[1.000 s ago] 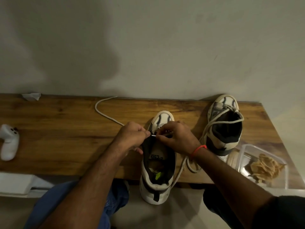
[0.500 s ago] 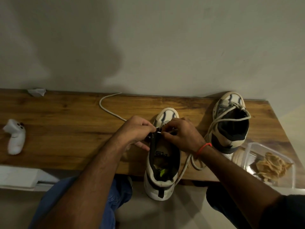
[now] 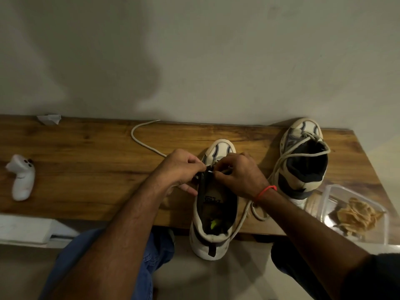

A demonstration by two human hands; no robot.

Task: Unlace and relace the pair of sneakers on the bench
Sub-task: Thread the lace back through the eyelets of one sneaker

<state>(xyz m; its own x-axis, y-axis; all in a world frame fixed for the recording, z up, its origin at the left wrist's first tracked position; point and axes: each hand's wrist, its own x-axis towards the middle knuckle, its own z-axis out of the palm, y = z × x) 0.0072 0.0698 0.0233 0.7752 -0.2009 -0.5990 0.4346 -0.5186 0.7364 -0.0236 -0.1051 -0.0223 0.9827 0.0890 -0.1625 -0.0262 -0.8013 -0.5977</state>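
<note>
A white and dark sneaker (image 3: 213, 241) stands on the wooden bench (image 3: 86, 169) with its heel hanging over the front edge. My left hand (image 3: 179, 169) and my right hand (image 3: 240, 176) meet over its front eyelets. Both pinch the tip of a cream lace (image 3: 140, 141) where it passes at the eyelets. One length of that lace curves away to the back left, another trails past the shoe's right side. The second sneaker (image 3: 303, 161) stands to the right, loosely laced.
A white game controller (image 3: 21, 180) lies at the bench's left. A crumpled paper scrap (image 3: 49, 119) sits at the back left by the wall. A clear plastic container (image 3: 355, 215) with light rubber bands stands at the front right corner.
The view has shifted slightly. Both hands stay at the front eyelets of the near sneaker and work the lace tip there; the sneakers and the loose lace have not moved.
</note>
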